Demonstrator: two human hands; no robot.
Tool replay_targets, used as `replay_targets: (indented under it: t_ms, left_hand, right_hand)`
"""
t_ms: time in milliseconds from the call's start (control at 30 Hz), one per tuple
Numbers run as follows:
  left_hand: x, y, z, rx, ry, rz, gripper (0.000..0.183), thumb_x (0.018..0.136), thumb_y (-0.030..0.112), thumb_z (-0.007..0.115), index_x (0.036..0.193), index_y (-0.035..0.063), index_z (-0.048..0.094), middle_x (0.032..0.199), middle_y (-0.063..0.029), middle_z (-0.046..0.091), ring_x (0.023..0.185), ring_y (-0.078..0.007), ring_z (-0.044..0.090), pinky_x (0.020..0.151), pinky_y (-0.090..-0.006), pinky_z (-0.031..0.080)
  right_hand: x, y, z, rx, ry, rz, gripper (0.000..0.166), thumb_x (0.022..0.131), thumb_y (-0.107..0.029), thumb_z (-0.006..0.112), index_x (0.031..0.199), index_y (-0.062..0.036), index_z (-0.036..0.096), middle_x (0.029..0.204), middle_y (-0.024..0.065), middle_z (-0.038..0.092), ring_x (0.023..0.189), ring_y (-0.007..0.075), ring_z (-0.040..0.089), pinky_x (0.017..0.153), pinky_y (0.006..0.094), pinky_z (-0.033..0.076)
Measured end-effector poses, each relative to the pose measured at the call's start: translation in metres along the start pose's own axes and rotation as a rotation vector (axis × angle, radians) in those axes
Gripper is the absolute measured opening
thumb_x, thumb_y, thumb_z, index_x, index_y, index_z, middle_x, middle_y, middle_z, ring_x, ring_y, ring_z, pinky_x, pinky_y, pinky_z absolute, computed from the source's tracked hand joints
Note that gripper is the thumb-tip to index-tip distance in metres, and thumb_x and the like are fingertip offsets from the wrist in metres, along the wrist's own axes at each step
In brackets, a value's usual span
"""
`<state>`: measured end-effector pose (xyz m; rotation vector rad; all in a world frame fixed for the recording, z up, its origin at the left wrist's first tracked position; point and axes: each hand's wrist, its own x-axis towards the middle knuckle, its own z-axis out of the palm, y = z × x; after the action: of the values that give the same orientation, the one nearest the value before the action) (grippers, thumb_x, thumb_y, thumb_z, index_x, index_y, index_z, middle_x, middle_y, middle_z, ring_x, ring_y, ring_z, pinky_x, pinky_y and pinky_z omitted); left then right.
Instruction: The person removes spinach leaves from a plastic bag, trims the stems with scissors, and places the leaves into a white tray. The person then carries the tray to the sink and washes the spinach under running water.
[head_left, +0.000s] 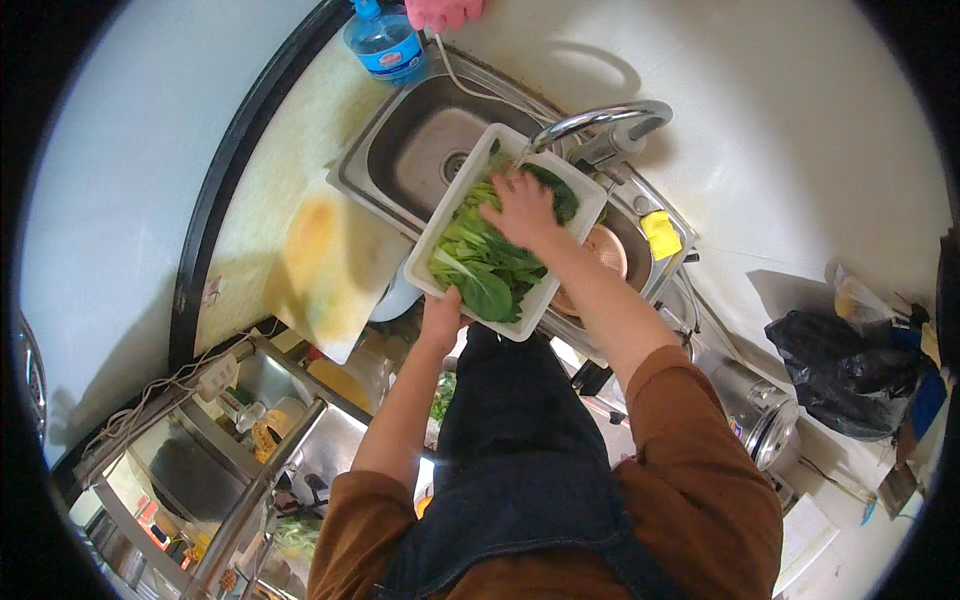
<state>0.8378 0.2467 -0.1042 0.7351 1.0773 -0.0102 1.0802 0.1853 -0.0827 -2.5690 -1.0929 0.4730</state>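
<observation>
A white plastic tray (425, 262) full of leafy greens (487, 262) lies tilted across the double sink. My left hand (444, 319) grips its near left edge. Inside the tray, my right hand (525, 210) rests on the greens with its fingers spread, near the far end; whether it pinches any leaves is hard to tell. The chrome faucet (615, 112) arches over the far edge, its spout just beyond my right fingers, and water seems to run there. Part of a copper-coloured strainer (606, 251) shows in the right basin behind my forearm.
The left steel basin (420, 135) shows its drain. A blue bottle (386, 49) and pink glove (442, 11) are behind it. A yellow cloth (661, 235) lies on the sink's right rim. Left stands a steel rack (262, 480); black plastic bags (840, 375) are at the right.
</observation>
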Motion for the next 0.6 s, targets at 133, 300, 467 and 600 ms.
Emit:
replay_targets:
  t_ms: [133, 300, 467, 600]
  left_hand:
    - [-0.013, 0.008, 0.006, 0.032, -0.009, 0.03, 0.049, 0.109, 0.025, 0.049, 0.153, 0.0085, 0.035, 0.143, -0.0162, 0.057, 0.122, -0.0343, 0.068, 0.095, -0.053, 0.063]
    - [-0.009, 0.007, 0.008, -0.009, -0.055, 0.031, 0.053, 0.107, 0.024, 0.05, 0.156, 0.0126, 0.033, 0.143, -0.0166, 0.057, 0.119, -0.0327, 0.069, 0.087, -0.051, 0.065]
    - [-0.013, 0.005, 0.009, 0.01, 0.037, 0.016, 0.052, 0.11, 0.031, 0.048, 0.156, 0.0131, 0.033, 0.145, -0.0149, 0.056, 0.124, -0.0326, 0.067, 0.09, -0.0519, 0.064]
    - [-0.007, 0.001, 0.009, -0.002, 0.058, 0.009, 0.051, 0.11, 0.034, 0.048, 0.155, 0.0131, 0.034, 0.145, -0.0133, 0.056, 0.123, -0.0317, 0.067, 0.091, -0.0523, 0.063]
  right_hand:
    - [-0.006, -0.013, -0.03, 0.086, -0.271, 0.033, 0.073, 0.099, -0.057, 0.058, 0.156, -0.0121, 0.049, 0.164, 0.016, 0.043, 0.152, 0.039, 0.036, 0.118, 0.066, 0.033]
    - [-0.005, -0.001, 0.003, -0.091, -0.145, 0.11, 0.078, 0.097, -0.06, 0.059, 0.16, -0.0159, 0.045, 0.168, 0.017, 0.036, 0.15, 0.042, 0.038, 0.116, 0.0711, 0.033]
    - [-0.012, 0.009, -0.016, 0.211, -0.287, 0.086, 0.076, 0.1, -0.057, 0.058, 0.159, -0.0103, 0.045, 0.165, 0.0211, 0.039, 0.15, 0.0459, 0.038, 0.117, 0.0659, 0.037]
    - [-0.009, 0.011, 0.004, 0.017, -0.184, 0.046, 0.071, 0.102, -0.051, 0.058, 0.158, -0.0087, 0.046, 0.159, 0.0227, 0.046, 0.143, 0.0442, 0.047, 0.117, 0.0614, 0.039]
